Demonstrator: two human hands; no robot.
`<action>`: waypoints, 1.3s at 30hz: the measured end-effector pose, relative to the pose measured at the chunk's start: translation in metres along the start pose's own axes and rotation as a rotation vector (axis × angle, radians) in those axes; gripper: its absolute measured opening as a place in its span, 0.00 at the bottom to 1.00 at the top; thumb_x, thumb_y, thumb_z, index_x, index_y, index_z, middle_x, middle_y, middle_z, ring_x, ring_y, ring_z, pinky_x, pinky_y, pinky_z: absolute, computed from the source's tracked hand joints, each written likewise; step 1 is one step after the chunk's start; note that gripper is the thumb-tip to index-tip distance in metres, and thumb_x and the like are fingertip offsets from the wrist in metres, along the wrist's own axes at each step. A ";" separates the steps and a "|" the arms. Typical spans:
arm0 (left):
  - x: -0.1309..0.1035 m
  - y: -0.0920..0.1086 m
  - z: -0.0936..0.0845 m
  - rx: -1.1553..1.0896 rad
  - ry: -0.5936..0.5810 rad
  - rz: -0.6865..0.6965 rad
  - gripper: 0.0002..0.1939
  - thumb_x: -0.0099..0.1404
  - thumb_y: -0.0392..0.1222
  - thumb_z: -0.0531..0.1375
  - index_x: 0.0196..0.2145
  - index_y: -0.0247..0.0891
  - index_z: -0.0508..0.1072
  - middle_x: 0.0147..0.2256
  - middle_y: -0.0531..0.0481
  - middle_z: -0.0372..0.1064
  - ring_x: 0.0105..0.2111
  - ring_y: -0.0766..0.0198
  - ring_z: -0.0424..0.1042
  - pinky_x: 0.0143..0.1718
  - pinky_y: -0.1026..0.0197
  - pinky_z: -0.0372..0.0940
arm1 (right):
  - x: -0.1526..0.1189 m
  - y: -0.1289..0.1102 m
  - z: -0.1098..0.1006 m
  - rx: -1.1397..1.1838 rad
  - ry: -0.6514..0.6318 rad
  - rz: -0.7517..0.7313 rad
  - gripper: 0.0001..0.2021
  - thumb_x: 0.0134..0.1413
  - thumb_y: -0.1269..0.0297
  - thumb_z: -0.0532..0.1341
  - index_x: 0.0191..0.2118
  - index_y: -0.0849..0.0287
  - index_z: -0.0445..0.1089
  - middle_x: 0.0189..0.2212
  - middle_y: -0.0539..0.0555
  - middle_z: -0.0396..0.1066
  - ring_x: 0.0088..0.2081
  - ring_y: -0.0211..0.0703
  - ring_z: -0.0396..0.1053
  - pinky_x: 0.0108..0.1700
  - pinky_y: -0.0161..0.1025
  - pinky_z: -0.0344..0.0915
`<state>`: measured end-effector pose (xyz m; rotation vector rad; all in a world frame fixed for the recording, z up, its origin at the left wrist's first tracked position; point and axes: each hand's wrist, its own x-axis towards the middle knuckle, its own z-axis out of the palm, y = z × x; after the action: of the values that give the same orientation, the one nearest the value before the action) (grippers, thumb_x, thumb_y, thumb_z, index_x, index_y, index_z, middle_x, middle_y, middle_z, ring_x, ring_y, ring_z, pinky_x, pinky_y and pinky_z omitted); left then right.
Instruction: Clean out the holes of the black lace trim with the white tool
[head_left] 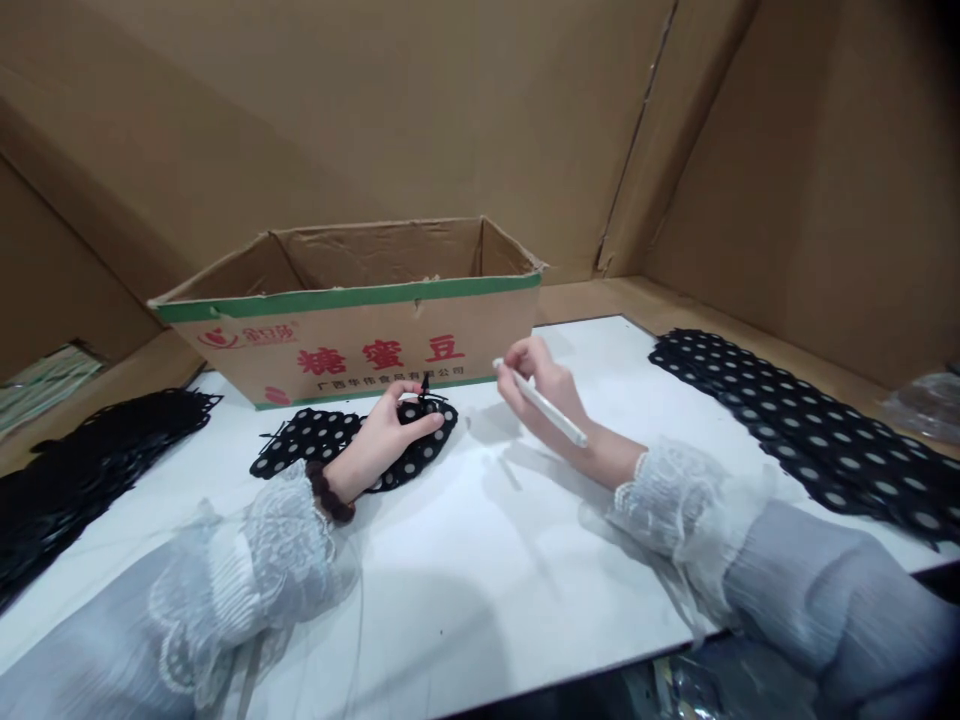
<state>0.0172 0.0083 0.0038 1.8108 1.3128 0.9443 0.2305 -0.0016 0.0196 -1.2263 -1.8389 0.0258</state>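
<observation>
My left hand, with a dark brown hair tie on its wrist, grips a piece of black fabric with white polka dots near the middle of the white board. A black strand sticks up from the cloth by my left fingertips. To the right of it, my right hand is closed around a slim white pen-like stick. One end of the stick points toward the cloth, with a gap between them. Part of the fabric is hidden under my left hand.
An open cardboard box with a green rim stands behind my hands. Stacked dotted black fabric lies at the right, and a pile of black fabric at the left. Clear plastic sits at the far right. Cardboard walls enclose the white board.
</observation>
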 end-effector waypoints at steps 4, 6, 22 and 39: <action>-0.001 0.000 -0.001 -0.062 -0.039 0.036 0.17 0.56 0.47 0.58 0.42 0.40 0.61 0.40 0.51 0.65 0.42 0.61 0.64 0.45 0.60 0.57 | 0.011 0.031 -0.010 -0.363 -0.133 -0.245 0.10 0.60 0.66 0.46 0.35 0.60 0.64 0.26 0.56 0.66 0.30 0.43 0.62 0.37 0.41 0.54; -0.001 0.000 -0.001 -0.114 -0.072 0.024 0.14 0.57 0.45 0.57 0.41 0.40 0.61 0.37 0.52 0.64 0.40 0.62 0.65 0.43 0.61 0.58 | 0.013 0.046 -0.011 -0.552 -0.245 -0.285 0.09 0.58 0.70 0.48 0.37 0.61 0.65 0.31 0.60 0.67 0.34 0.46 0.62 0.38 0.42 0.53; -0.004 0.011 0.000 -0.160 -0.062 0.259 0.05 0.61 0.38 0.52 0.37 0.37 0.61 0.37 0.51 0.61 0.40 0.65 0.64 0.45 0.62 0.58 | 0.008 -0.019 -0.003 0.189 -0.365 -0.142 0.13 0.54 0.61 0.55 0.43 0.61 0.64 0.40 0.58 0.68 0.42 0.43 0.64 0.44 0.41 0.61; 0.009 0.188 -0.084 0.527 0.428 0.743 0.10 0.61 0.40 0.54 0.39 0.38 0.72 0.40 0.48 0.70 0.43 0.59 0.67 0.47 0.57 0.60 | 0.113 -0.122 -0.060 0.893 0.141 0.063 0.04 0.45 0.67 0.58 0.26 0.62 0.65 0.23 0.48 0.66 0.26 0.32 0.63 0.31 0.32 0.61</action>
<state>0.0320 -0.0181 0.2077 2.7152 1.2081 1.5456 0.1704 -0.0051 0.1861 -0.6215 -1.3941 0.6990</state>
